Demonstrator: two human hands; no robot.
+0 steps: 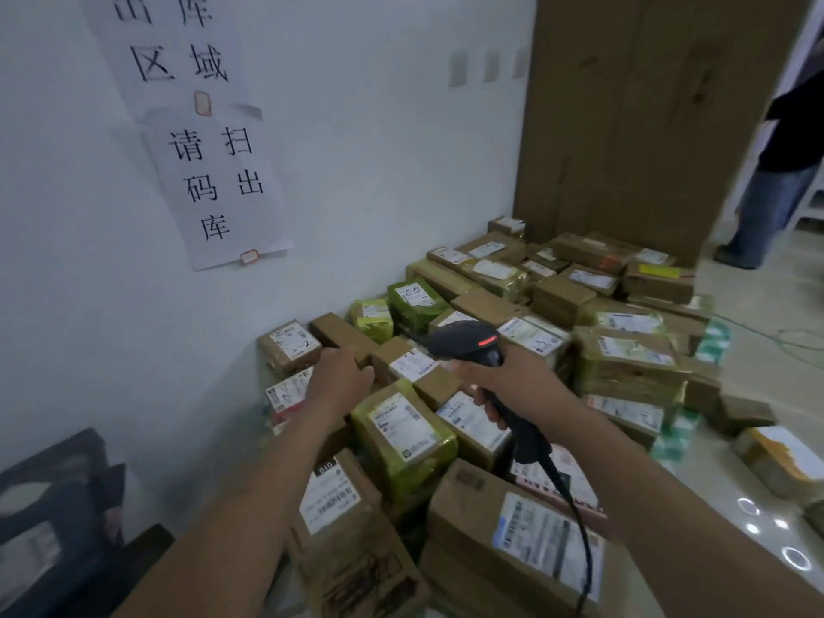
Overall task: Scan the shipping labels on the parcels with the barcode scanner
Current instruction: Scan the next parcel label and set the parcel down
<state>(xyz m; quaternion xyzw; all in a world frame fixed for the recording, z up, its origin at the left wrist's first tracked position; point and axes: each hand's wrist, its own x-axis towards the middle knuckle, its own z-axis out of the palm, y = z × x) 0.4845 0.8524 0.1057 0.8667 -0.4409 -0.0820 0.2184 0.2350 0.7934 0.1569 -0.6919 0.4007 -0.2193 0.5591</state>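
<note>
Two bare hands reaching over the parcels [624, 350], scanner lit

The right hand [508, 385] is gripping the barcode scanner [463, 341] by its handle, the head glowing red and pointing toward 10 o'clock, just beside a white shipping label [412, 363]. The left hand [341, 381], at the scanner's 9 o'clock, is resting relaxed fingers on a brown parcel [345, 334]. The sealed cartons are lying piled along the wall, hiding their contents

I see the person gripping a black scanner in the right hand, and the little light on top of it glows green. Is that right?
Not quite. The head view shows the light on top of the scanner glowing red, not green. The rest holds: the scanner is black, and the right hand grips its handle.
</note>
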